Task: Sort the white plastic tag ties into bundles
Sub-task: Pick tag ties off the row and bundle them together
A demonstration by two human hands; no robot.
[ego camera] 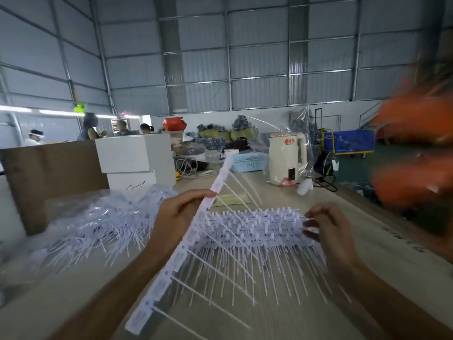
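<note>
Tag ties [257, 231] lie stacked mid-table, another heap [98, 224] towards its left edge. Left hand [176, 222] pinches one long strip [196, 224]; right hand [328, 229] pinches the stack's end. Kettle [288, 159] logo unreadable

A long white strip of tag ties [186, 244] stands tilted, running from the table's near edge up and away, its thin tails fanning rightward. A stacked bundle of strips [257, 228] lies mid-table beside it. A loose heap in clear plastic [105, 222] lies toward the left edge.
</note>
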